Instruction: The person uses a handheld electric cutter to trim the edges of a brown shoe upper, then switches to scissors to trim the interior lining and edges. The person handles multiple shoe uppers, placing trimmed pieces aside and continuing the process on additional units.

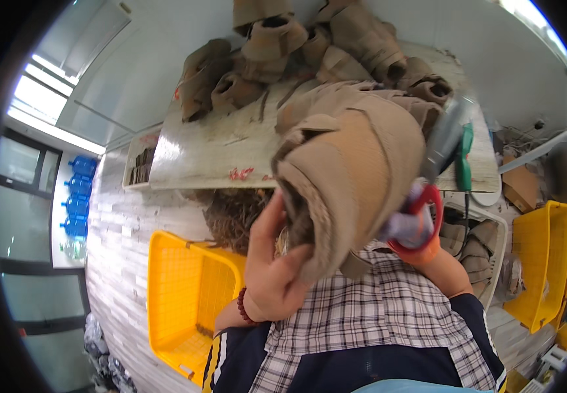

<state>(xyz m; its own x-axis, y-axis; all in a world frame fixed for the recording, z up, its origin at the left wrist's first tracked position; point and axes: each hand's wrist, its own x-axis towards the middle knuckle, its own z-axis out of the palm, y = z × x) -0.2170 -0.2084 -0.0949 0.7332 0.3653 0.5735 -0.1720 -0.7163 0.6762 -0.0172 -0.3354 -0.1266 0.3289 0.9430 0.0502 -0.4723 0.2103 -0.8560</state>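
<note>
Shoe upper [362, 164], tan with a paler orange-brown panel, was held up in front of the table [211, 147], its opening toward the left. The left hand [273, 268] was clamped on the edge of that opening; the right hand [407, 228], apart from it and partly hidden, gripped red-handled scissors [438, 213]. Whether the right hand touched the upper could not be told. The piece appeared already joined into its rounded form, and no cut could be made out. Similar uppers [273, 42] lay heaped on the table, so much handling seemed involved, but which were finished and which waited did not show.
</note>
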